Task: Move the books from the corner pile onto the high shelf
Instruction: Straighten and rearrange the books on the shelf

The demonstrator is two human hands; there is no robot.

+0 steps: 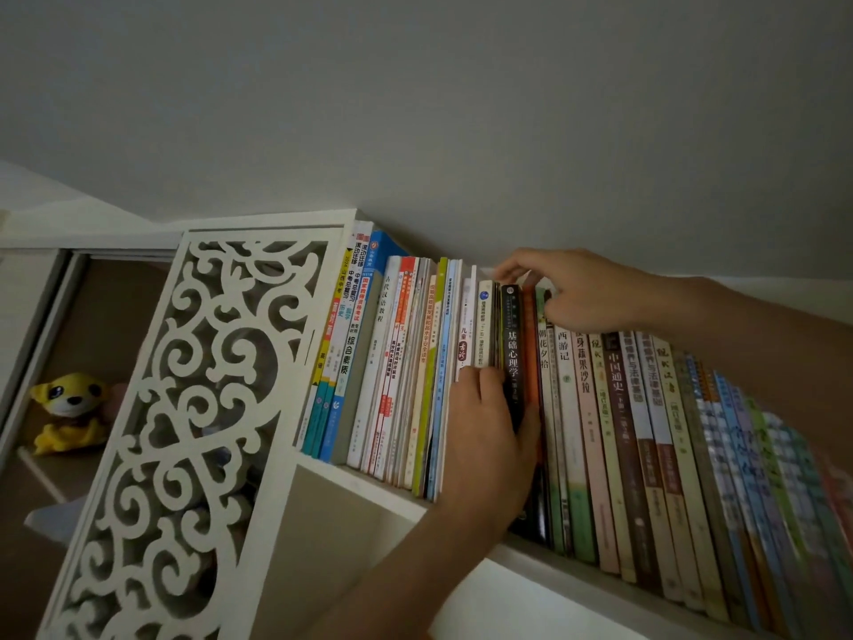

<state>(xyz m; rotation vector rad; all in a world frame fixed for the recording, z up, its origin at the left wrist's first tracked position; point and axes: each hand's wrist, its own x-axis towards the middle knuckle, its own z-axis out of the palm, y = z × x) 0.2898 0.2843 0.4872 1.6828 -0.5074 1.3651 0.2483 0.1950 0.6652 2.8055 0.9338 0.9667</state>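
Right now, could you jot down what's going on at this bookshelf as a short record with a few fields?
Place: high white shelf packed with upright books
Left hand: pressed against the spines, beside the black book
Right hand: on the book tops, fingers curled over them
Black book: upright in the row, between both hands
Side panel: white carved scrollwork
Nearby: yellow plush toy on a lower shelf, left

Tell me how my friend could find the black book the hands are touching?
Look at the long row of books standing on the white shelf, right of the white curly-patterned panel. Near the middle, the left hand rests low on the spines and the right hand reaches over the tops. Between them stands the black book, the only black spine with big white writing, beside an orange one.
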